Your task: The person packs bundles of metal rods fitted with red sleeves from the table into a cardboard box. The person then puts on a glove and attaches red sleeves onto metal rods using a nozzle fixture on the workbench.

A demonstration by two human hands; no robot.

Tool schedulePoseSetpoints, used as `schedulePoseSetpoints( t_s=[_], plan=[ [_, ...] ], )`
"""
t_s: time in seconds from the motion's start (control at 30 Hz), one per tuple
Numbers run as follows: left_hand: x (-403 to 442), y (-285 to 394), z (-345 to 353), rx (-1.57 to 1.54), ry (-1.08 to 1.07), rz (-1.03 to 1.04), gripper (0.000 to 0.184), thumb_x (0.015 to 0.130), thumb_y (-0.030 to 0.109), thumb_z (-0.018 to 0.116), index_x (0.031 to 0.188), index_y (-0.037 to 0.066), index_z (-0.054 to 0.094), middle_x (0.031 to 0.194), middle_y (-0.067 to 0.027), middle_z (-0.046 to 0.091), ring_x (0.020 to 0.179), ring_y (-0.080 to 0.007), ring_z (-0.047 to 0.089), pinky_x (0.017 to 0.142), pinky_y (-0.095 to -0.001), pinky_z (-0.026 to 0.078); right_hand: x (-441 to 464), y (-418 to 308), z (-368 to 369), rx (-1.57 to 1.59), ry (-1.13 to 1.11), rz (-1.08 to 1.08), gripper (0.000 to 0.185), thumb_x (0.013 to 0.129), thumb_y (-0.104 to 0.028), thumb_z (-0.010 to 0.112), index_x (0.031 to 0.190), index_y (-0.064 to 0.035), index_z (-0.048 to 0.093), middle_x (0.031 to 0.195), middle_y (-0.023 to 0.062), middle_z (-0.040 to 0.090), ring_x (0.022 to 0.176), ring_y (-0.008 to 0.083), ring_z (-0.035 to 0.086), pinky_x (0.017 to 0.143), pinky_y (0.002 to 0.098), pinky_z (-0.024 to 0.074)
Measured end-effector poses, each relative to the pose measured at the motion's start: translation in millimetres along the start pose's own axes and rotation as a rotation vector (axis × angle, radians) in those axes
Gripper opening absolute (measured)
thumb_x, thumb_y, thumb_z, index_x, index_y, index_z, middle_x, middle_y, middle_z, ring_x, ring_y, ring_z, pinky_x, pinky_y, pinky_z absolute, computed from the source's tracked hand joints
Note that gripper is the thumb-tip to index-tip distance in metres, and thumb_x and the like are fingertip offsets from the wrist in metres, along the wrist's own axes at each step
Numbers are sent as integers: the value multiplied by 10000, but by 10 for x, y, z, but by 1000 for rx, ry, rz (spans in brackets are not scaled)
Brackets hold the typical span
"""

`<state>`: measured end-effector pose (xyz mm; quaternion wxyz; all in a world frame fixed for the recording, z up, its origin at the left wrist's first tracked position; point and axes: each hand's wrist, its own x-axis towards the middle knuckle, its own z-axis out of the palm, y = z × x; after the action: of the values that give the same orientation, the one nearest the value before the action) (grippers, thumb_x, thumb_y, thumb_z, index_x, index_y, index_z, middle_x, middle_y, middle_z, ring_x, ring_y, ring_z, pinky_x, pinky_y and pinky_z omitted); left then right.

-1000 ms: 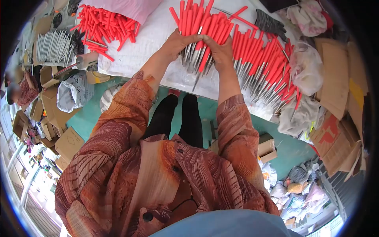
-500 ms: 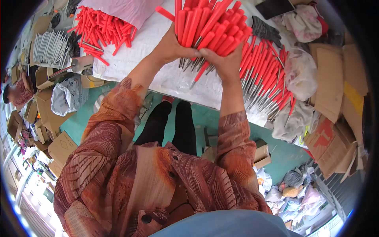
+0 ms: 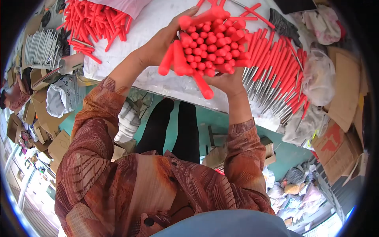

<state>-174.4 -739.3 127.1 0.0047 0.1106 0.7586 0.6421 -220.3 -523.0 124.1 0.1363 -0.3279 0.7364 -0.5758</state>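
Observation:
A thick bundle of red-handled metal rods (image 3: 207, 49) is held up over the table, its rounded red ends turned toward me. My left hand (image 3: 162, 44) is closed around the bundle's left side, its fingers partly hidden. At the lower right, my right hand (image 3: 229, 82) grips the same bundle, with most of its fingers behind the red handles. A few handles stick out loosely at the bundle's lower left. Just right of my right hand, more red-handled rods (image 3: 272, 63) lie in a slanting row, metal ends toward the table's front edge.
A heap of red handles (image 3: 96, 23) lies at the back left beside a pink sheet (image 3: 128, 6). Bare metal rods (image 3: 41, 49) stand further left. A dark glove (image 3: 285, 25), a clear plastic bag (image 3: 321, 79) and cardboard (image 3: 343, 87) are at the right. A person (image 3: 17, 94) is at far left.
The bundle has been tipped so its red ends now face me, where metal tips showed below before. Loose rods now show on the table behind it.

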Motion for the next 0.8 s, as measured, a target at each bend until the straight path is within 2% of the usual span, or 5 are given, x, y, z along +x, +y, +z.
schedulePoseSetpoints(
  t_s=[0.13,0.23,0.3,0.67,0.8],
  plan=[
    [75,27,-81,0,39,-6,1099,496,188,877,1392,62,254,1360,-109,415,1202,-211,463,984,-352,411,136,87,149,283,132,33,836,542,-170,875,1213,21,414,1118,88,569,980,167,580,827,320,507],
    [123,68,-175,14,42,-26,1106,493,196,879,1392,61,248,1360,-109,413,1204,-211,459,987,-352,407,321,-9,134,411,136,137,822,546,-144,872,1211,19,417,1132,92,563,971,165,581,805,314,517],
    [22,55,-200,-14,28,-28,1111,491,201,880,1391,60,244,1359,-109,411,1205,-211,457,990,-353,404,413,-130,76,153,118,-74,829,547,-158,874,1230,-15,427,1137,79,577,944,163,597,792,315,524],
    [-251,-196,-154,20,90,25,1139,480,230,886,1390,55,222,1358,-109,405,1212,-210,443,1002,-355,389,127,398,161,201,-139,2,1027,564,-207,871,1364,-72,242,1321,102,410,1193,194,441,998,330,404],
    [-109,-187,-209,22,111,8,1150,476,240,888,1389,53,214,1357,-109,402,1215,-210,437,1006,-355,384,338,200,115,171,-70,-59,1318,358,-260,933,1415,-56,172,1393,141,367,1252,261,420,1033,380,378]
  ],
)
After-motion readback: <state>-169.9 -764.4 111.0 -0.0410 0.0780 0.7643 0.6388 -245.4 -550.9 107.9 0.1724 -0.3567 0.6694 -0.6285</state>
